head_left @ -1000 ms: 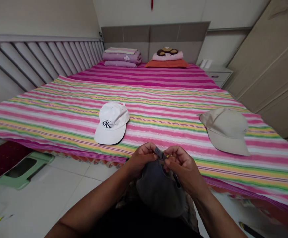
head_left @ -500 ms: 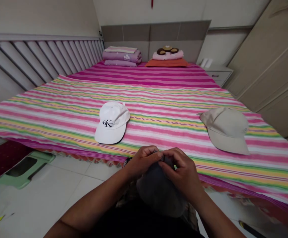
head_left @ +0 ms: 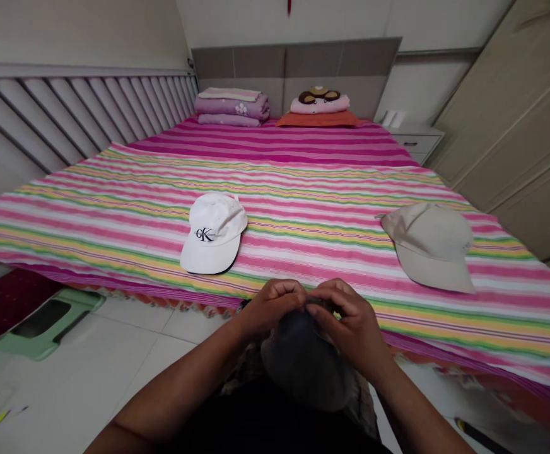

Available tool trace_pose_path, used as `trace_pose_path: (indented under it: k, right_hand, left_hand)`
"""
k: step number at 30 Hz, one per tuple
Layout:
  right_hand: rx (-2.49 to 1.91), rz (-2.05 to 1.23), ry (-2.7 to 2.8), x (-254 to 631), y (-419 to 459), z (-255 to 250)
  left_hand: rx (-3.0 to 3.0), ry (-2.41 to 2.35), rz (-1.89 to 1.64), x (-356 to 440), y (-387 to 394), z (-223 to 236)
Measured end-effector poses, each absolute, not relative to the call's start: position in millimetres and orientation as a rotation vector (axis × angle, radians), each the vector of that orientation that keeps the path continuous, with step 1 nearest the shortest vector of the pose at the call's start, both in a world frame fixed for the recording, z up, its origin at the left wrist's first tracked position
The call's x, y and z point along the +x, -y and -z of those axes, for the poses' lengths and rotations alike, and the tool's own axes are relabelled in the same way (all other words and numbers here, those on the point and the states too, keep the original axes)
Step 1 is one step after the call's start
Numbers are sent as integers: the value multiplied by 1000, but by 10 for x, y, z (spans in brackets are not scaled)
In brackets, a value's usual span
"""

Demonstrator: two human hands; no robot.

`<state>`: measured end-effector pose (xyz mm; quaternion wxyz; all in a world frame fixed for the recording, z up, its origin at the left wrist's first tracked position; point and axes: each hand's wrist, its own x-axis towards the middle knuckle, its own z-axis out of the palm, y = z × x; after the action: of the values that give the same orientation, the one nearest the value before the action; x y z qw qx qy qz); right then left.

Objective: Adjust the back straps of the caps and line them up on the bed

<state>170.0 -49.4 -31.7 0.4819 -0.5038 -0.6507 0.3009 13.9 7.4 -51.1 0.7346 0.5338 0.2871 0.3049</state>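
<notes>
Close to my body I hold a dark grey cap (head_left: 308, 362), its rounded side toward me. My left hand (head_left: 279, 306) pinches its far edge from the left. Beside it, my right hand (head_left: 348, 318) grips the same edge, thumb and forefinger pressed together. The fingertips of both hands almost meet; what exactly lies between them is hidden. On the bed ahead, to the left, rests a white cap (head_left: 214, 233) with dark letters on its front. A beige cap (head_left: 429, 246) lies farther right, its brim toward me.
A striped sheet (head_left: 298, 208) covers the bed. Folded purple bedding (head_left: 232, 108) and a pink and orange stack (head_left: 320, 113) sit by the headboard (head_left: 260, 63). At lower left, a green stool (head_left: 43, 328) stands on the tiled floor. A nightstand (head_left: 417, 142) is at back right.
My fingers have shifted slightly at the cap's edge, and the right fingertips have moved a little. The grey cap stays in both hands; the caps on the bed have not moved.
</notes>
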Motion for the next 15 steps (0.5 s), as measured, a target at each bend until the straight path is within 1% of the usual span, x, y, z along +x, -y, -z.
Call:
trace_pose_path:
  k: [2,5,7,15]
  right_hand:
    - [-1205,-899,1410,1712,495,322]
    - [-1107,-1249,1120,1732,486,357]
    - [-1039,-1386,969,1739,471,379]
    - [-955,-1425,787,1741,425,379]
  left_hand:
    - [1069,-576,-651,140,-70,518]
    - [945,-508,-642,159,-61,514]
    - [933,-500,-645,180,-56,505]
    - [985,-614,-610,211,-53,498]
